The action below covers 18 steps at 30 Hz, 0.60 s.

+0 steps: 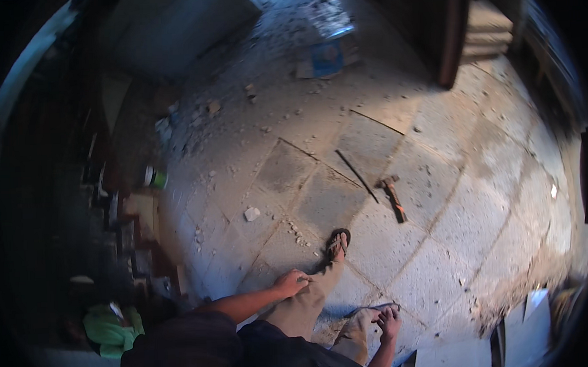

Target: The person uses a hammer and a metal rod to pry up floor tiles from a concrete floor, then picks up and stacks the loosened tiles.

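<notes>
My left hand (292, 283) is closed at the knee of my beige trousers (310, 303), its fingertips pinching the cloth. On the other side my right hand (389, 322) has its fingers bent in against the other trouser leg (357, 331), and they look closed on the cloth. A sandalled foot (338, 244) stands on the tiles beyond my left hand. Ahead of my hands, a hammer (392, 197) with a dark and orange handle lies on the floor. Beside it rests a thin dark rod, perhaps a chisel (356, 175). Neither hand touches these tools.
Dusty square tiles (327, 198) carry scattered rubble and a pale stone chunk (251, 214). At the left are a white and green container (154, 177) and a green cloth (113, 330). Flat boards (526, 324) stand at the lower right; a blue packet (326, 57) lies far ahead.
</notes>
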{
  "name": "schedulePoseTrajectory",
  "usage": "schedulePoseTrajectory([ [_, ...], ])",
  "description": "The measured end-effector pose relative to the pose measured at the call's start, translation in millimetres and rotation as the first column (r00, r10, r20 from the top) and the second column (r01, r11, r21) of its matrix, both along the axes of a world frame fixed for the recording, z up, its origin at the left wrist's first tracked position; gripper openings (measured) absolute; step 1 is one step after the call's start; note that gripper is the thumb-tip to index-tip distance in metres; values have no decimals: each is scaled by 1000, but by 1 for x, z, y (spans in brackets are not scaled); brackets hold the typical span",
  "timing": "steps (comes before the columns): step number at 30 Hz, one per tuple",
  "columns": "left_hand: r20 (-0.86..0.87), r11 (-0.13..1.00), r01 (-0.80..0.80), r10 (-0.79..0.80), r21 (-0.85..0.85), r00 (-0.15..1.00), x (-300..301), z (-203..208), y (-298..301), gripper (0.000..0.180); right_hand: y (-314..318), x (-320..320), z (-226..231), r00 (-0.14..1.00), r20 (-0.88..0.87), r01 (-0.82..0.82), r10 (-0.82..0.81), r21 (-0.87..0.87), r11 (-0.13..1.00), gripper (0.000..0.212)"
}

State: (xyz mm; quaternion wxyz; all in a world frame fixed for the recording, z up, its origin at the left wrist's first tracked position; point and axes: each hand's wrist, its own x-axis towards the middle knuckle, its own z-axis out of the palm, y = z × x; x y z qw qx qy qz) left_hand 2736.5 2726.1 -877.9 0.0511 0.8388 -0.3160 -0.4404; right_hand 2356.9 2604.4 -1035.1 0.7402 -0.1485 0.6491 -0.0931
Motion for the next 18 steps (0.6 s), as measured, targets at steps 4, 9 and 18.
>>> schedulePoseTrajectory([
  [4,-58,975,-219,221,35,974,47,-6,58,34,-28,16,34,982,-112,-155,152,-11,988,34],
  [9,-99,917,-397,398,29,912,122,-5,96,39,-40,-13,51,922,-295,-208,252,172,963,40],
  [18,-69,695,-716,713,-62,698,205,25,136,40,-133,172,67,824,-150,-545,547,58,837,39],
])
